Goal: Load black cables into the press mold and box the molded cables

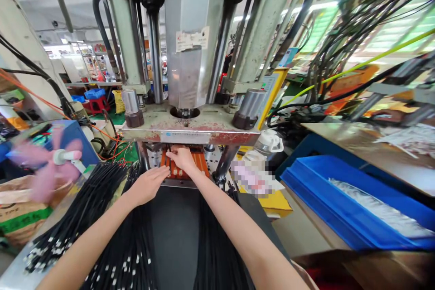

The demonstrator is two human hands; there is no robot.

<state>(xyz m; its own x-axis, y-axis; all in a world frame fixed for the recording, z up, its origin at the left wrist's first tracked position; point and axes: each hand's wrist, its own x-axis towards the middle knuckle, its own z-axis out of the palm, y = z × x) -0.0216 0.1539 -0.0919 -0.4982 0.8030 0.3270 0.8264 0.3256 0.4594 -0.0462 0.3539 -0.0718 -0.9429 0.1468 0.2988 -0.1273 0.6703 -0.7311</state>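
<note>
Both my arms reach forward under the plate of a tall vertical press (190, 68). My right hand (181, 157) rests on an orange mould block (200, 163) set in the press bed, its fingers curled down onto the block's left part. My left hand (149, 183) lies just left of and below it, fingers stretched out and pointing at the mould's front edge, holding nothing I can see. Bundles of black cables with white tips (84, 210) lie on the bench under my left forearm, and more black cables (214, 244) run beneath my right arm.
A pink fan (56, 158) spins at the left beside a blue box. A blue plastic tray (350, 208) with white parts stands at the right. A white-capped bottle (268, 142) and yellow sheets (275, 201) sit right of the press. Hanging cables fill the upper right.
</note>
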